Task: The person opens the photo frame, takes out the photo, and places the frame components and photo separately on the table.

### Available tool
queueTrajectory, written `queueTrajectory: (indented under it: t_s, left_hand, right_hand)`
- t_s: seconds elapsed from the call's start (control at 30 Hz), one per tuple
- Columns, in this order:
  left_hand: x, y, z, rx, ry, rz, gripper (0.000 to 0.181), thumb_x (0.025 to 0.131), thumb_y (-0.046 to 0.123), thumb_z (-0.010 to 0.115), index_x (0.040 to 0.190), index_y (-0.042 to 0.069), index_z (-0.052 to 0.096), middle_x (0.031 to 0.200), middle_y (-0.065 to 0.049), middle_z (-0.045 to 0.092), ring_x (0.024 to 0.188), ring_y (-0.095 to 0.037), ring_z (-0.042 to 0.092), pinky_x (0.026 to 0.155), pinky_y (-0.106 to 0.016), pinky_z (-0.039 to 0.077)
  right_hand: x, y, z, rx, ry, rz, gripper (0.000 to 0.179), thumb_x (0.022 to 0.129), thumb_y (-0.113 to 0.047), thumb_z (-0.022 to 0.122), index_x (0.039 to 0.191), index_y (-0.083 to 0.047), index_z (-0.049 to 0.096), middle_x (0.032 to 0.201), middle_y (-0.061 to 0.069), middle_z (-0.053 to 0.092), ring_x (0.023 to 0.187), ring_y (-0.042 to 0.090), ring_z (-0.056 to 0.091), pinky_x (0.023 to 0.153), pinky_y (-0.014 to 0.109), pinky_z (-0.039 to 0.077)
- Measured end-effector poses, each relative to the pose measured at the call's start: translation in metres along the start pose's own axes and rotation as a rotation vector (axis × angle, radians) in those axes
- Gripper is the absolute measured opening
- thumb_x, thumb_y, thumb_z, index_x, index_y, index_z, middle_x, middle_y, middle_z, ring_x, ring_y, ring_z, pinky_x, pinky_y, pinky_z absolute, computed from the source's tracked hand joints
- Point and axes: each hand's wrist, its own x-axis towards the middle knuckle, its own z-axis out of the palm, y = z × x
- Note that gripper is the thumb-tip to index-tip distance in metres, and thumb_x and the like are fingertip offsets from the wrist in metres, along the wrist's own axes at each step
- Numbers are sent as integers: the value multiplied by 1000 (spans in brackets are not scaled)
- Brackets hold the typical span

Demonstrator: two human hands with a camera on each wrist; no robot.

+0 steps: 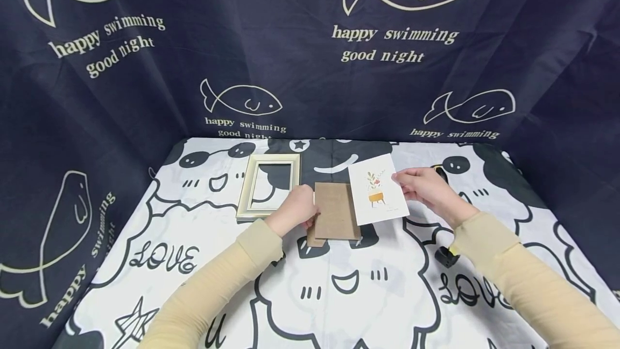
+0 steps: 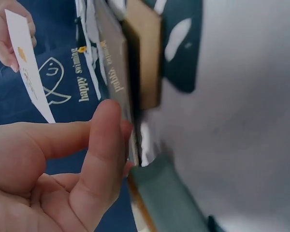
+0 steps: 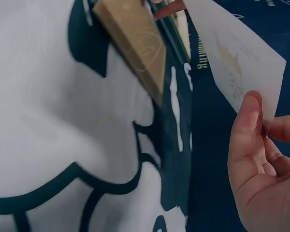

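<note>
My right hand (image 1: pixel 430 190) pinches a white card (image 1: pixel 379 189) by its right edge, raised above the table. A potted plant is printed on the card. My left hand (image 1: pixel 297 206) pinches the left edge of a brown backing board (image 1: pixel 336 211), whose brown stand leg (image 2: pixel 146 53) shows beneath it in the left wrist view. The board's upper face (image 2: pixel 111 43) mirrors the backdrop lettering there. Just left of that hand lies a pale gold picture frame (image 1: pixel 246 188), with cloth showing through its opening. The left fingertips are partly hidden in the head view.
A white cloth with black cartoon prints (image 1: pixel 213 252) covers the table. Near the right forearm is a black item with a yellow part (image 1: pixel 445 256), partly hidden by the sleeve. A dark blue curtain (image 1: pixel 310 69) with fish prints stands behind the table.
</note>
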Motion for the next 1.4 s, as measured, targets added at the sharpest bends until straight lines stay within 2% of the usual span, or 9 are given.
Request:
queueTrajectory:
  t_s: [0.2,0.33,0.43,0.5,0.63,0.7,1.0,1.23,1.4]
  left_hand:
    - [6,3,-15,-70,2,19,24,90,7,56,67,2,58,47,-5,60,39,-12,59,42,-23,50]
    - [15,7,-24,-154,3,49,22,93,13,54,89,-7,63,54,-6,62,42,-11,60,46,-24,52]
    - [23,9,-28,-289,-10,27,34,94,18,55,111,-11,58,59,-7,63,44,-11,60,49,-26,53]
    - [28,10,-30,-431,-26,-2,40,96,20,55,119,-12,53,63,-8,64,46,-11,60,51,-27,54]
    - [35,13,-33,-694,-52,-64,40,100,24,48,118,-11,53,73,-11,64,53,-12,62,57,-28,56]
    - [37,15,-34,-753,-49,-80,41,100,28,47,116,-10,54,74,-11,63,56,-13,63,59,-28,56]
    - [53,13,-35,-744,-7,-98,29,89,24,66,98,-3,59,69,-7,59,54,-12,59,56,-24,54]
    - [63,9,-33,-738,26,-113,27,87,21,70,94,0,55,69,-4,58,53,-10,56,51,-21,51]
    - [66,7,-30,-703,40,-129,26,86,20,71,86,3,52,62,-3,55,48,-9,53,48,-22,51]
  right_hand:
    - [7,-8,7,45,-5,-10,45,96,-20,54,122,16,47,79,-6,64,68,5,59,66,20,52]
    - [12,-11,16,69,-11,-35,40,95,-19,54,118,14,50,78,-6,65,67,6,59,65,20,52]
    - [15,-14,23,94,-20,-60,36,95,-17,54,114,13,51,77,-6,65,67,5,60,65,20,52]
    - [17,-17,27,112,-22,-73,34,95,-16,54,113,13,51,77,-6,65,66,5,59,65,20,52]
    - [21,-21,33,135,-16,-76,34,95,-16,55,113,12,51,78,-5,65,67,6,60,65,21,52]
    - [24,-22,35,134,-11,-72,35,95,-17,55,115,12,51,80,-5,65,68,6,60,65,21,52]
    - [42,-24,41,164,10,-57,40,95,-18,55,121,11,49,83,-2,64,69,7,61,65,21,53]
    - [58,-18,45,172,31,-43,41,94,-19,56,124,10,50,82,-3,65,69,8,61,64,20,53]
    - [70,-9,49,178,45,-17,39,95,-19,55,122,8,52,77,-4,65,65,7,60,62,19,52]
